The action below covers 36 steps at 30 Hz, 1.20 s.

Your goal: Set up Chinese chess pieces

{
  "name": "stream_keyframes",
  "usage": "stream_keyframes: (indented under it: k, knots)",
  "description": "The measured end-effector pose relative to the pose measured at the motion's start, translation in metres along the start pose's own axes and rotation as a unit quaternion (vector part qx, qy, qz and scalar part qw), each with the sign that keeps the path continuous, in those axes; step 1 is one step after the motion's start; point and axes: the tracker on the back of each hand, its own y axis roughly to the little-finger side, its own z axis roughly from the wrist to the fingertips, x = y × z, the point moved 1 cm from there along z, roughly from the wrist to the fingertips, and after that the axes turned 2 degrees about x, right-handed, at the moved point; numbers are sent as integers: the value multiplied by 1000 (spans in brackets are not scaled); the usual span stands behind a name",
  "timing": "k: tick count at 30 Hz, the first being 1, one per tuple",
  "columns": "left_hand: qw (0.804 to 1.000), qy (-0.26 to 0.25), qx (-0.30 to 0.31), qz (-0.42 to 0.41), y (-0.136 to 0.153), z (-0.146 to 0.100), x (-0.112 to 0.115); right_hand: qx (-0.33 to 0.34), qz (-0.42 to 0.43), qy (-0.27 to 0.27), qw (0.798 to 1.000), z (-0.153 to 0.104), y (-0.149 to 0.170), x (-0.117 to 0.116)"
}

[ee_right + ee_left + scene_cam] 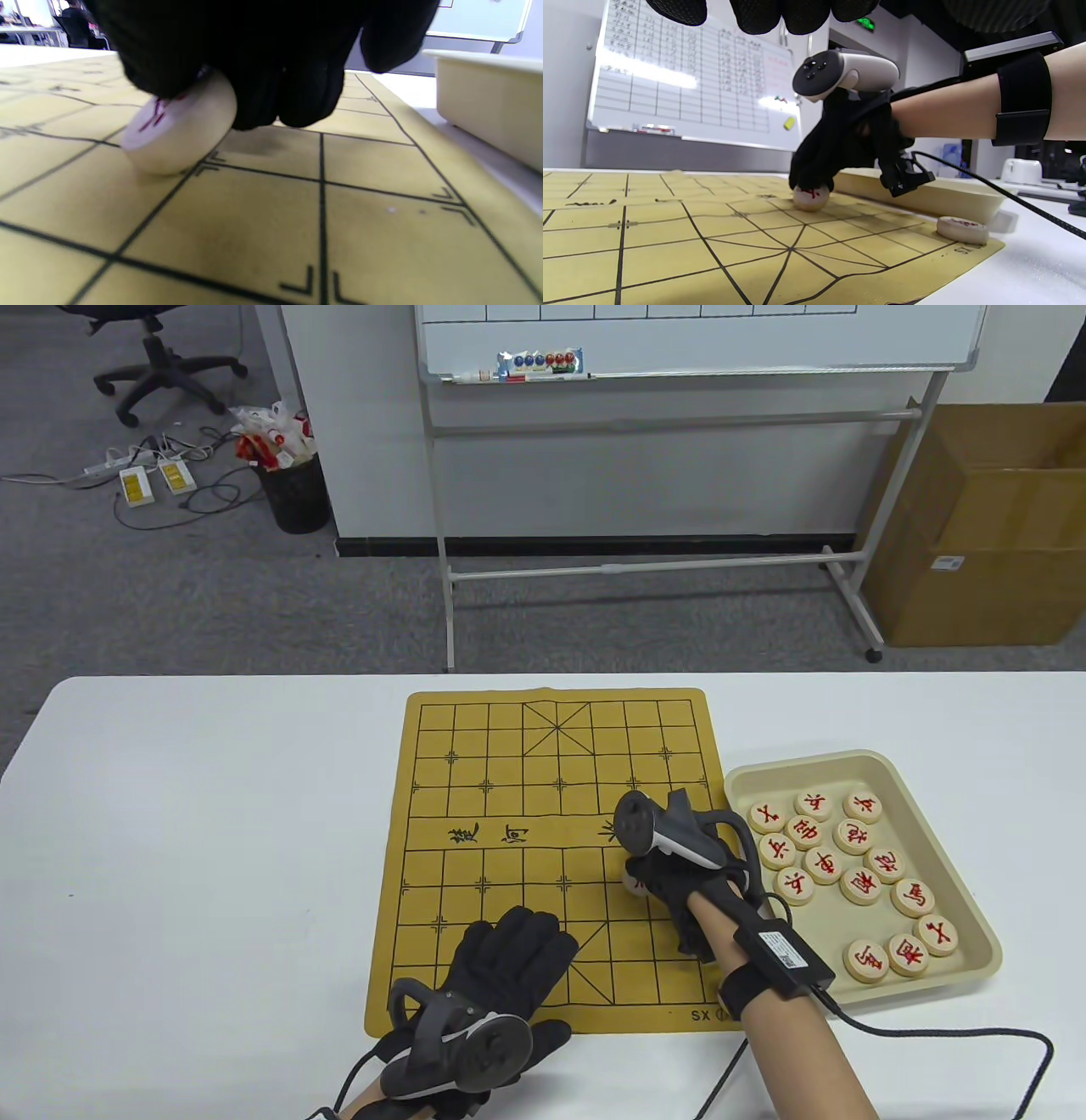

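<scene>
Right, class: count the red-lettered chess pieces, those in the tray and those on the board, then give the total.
Pieces in the tray: 14
Pieces on the board: 2 (a held piece under the right hand, a corner piece near the tray)
Total: 16

white table [212, 831] has a yellow chess board mat [509, 780] flat on it, with a beige tray [976, 933] just right of the mat
</scene>
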Motion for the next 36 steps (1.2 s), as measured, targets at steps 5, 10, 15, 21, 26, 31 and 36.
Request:
stream_keyframes:
  k: [5, 10, 15, 21, 26, 31, 36]
  knots:
    - [1000, 5, -4, 3, 2, 1, 3, 6, -26, -1, 1000, -5, -2, 0]
    - [1000, 5, -8, 4, 3, 1, 3, 31, 31, 66, 997, -32, 11, 37]
    - [1000, 5, -5, 5, 3, 1, 2, -4, 18, 112, 994, -66, 58, 79]
    - [1000, 10, 2, 8, 0, 1, 4, -83, -19, 118, 989, -92, 141, 72]
    - [1000, 8, -1, 9, 0, 1, 3, -123, -19, 37, 992, -94, 184, 28]
    - [1000, 11, -4, 9, 1, 2, 5, -79, -16, 36, 996, -95, 178, 5]
    - [1000, 17, -5, 11, 2, 2, 6, -45, -47, 17, 998, -88, 155, -2]
